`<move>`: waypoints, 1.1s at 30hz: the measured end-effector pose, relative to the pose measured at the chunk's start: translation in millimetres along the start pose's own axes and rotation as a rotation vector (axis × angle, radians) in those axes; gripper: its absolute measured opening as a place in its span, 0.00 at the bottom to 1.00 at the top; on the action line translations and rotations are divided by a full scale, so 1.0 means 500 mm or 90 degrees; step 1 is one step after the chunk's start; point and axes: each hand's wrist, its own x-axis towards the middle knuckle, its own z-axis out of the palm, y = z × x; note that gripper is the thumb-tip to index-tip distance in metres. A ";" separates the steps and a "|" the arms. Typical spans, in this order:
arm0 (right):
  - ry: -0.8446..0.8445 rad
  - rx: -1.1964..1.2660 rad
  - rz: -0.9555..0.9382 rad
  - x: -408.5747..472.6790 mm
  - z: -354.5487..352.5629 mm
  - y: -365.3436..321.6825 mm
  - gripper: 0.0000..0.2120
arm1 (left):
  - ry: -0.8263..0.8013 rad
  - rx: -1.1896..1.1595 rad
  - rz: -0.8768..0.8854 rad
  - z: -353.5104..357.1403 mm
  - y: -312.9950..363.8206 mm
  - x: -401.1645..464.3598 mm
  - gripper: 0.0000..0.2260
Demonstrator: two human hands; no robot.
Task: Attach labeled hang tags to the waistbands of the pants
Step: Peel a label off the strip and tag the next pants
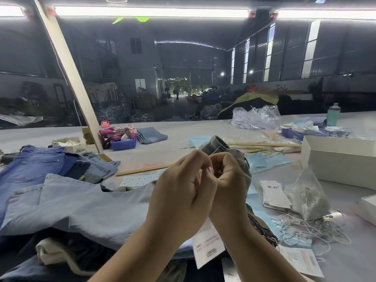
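Left hand (179, 192) and right hand (227, 186): raised together above the bench's near edge, fingers curled, pinching at the grey pants waistband (220, 148). Hang tag (207, 245): white, printed, dangling below the wrists. Pale blue jeans (81, 204): spread along the near edge.

Matt denim pants (71, 202); seemingly matt paper hang tag (207, 247); smooth table (183, 135).

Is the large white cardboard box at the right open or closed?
Open. The white cardboard box has no lid on top and its inner walls show; its contents cannot be seen.
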 end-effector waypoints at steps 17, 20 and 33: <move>-0.129 0.082 0.227 0.051 -0.015 0.059 0.09 | -0.150 0.069 -0.148 0.067 -0.116 0.013 0.06; -0.150 0.059 0.252 0.063 -0.013 0.076 0.08 | -0.166 0.017 -0.213 0.077 -0.131 0.014 0.06; -0.229 0.017 0.215 0.079 -0.045 0.056 0.11 | -0.118 -0.081 -0.233 0.075 -0.147 0.011 0.11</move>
